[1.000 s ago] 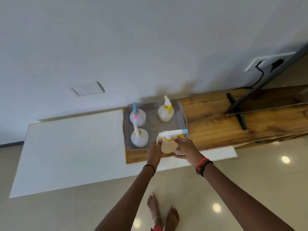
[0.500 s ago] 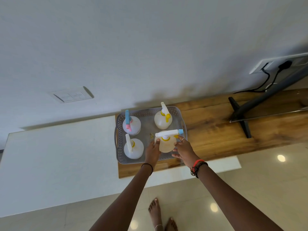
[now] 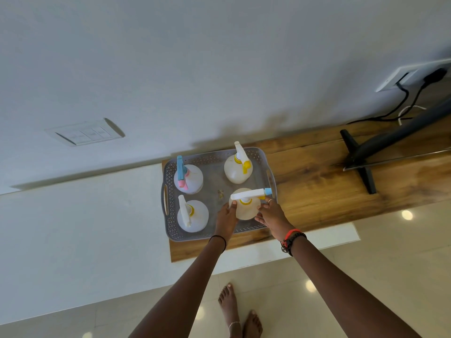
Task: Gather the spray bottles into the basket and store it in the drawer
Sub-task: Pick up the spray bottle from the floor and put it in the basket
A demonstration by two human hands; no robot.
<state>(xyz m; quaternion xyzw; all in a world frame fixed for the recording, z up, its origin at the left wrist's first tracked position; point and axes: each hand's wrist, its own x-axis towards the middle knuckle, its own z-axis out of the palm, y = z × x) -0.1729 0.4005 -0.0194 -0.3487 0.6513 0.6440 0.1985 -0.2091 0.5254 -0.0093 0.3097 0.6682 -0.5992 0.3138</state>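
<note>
A grey perforated basket (image 3: 170,225) sits on the wooden shelf top. Three spray bottles stand in it: one with a blue and pink head (image 3: 189,178) at the back left, one with a yellow trigger (image 3: 238,168) at the back right, one with a white head (image 3: 192,215) at the front left. A fourth bottle (image 3: 245,206), with a white head and blue nozzle, is in the front right corner. My left hand (image 3: 227,219) and my right hand (image 3: 272,217) grip its body from either side.
The wooden shelf (image 3: 317,181) runs right along the wall, next to a white cabinet top (image 3: 85,215). A black TV stand foot (image 3: 361,162) and cables lie at the right. My bare feet (image 3: 240,313) stand on the tiled floor.
Both hands have carried the fourth bottle forward and down into the basket's front right corner. The camera view has shifted closer and rightward.
</note>
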